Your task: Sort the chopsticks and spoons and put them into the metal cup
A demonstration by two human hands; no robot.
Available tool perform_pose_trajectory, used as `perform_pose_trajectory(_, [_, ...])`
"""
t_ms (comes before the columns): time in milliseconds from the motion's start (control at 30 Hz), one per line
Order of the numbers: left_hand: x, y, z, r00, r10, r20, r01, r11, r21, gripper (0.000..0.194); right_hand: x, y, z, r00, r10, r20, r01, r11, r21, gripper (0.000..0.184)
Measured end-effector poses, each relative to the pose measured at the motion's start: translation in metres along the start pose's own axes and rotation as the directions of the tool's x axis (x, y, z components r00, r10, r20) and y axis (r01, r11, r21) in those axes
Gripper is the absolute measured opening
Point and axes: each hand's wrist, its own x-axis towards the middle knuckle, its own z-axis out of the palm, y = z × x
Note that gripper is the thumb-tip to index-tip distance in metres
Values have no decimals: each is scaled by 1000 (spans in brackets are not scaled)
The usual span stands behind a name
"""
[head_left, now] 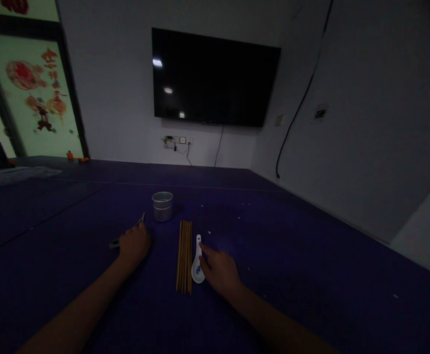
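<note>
A white soup spoon [198,271] with a blue pattern in its bowl lies flat on the purple tabletop. The index finger and thumb of my right hand [221,273] are on its handle, and the other fingers curl in. On the left, my left hand [134,244] is closed over a slim grey tool [115,243], whose ends stick out on both sides; its middle is hidden, so I cannot tell its kind. Between my hands lies a row of several wooden chopsticks [184,258], just left of the spoon. A round metal cup [162,206] stands upright beyond them.
Small white scraps [209,232] are scattered over the purple table [303,275]. Clear plastic sheeting [19,173] lies at the far left, with small orange items [83,160] near the back edge. A wall-mounted television [215,76] and a hanging black cable [299,108] are behind.
</note>
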Motion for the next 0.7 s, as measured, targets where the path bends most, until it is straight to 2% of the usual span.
perform_pose_trajectory(133, [-3, 3, -8, 997, -32, -68, 29, 999, -46, 32, 0, 1, 2, 1000, 0, -2, 0, 1000, -3, 43])
perform_pose_trajectory(333, [-6, 0, -23, 988, -113, -102, 95, 982, -164, 37, 0, 2, 3, 999, -11, -33, 11, 1000, -1, 42])
perform_pose_trajectory(467, [-4, -8, -21, 951, -165, -262, 76, 945, -318, 45, 0, 3, 3, 997, -15, -73, 15, 1000, -1, 41])
perform_pose_trajectory(533, [-3, -10, -14, 899, -178, -401, 4, 917, -398, 43, -1, 3, 2, 992, -20, -128, 22, 1000, 15, 41])
perform_pose_trajectory(600, [-6, -8, -6, 817, -112, -566, -165, 895, -416, 38, -2, 2, 2, 979, -32, -203, 43, 998, 47, 40])
perform_pose_trajectory(700, [-19, 3, 1, 630, 148, -762, -521, 808, -274, 31, -6, 1, 0, 947, -89, -309, 128, 986, 107, 40])
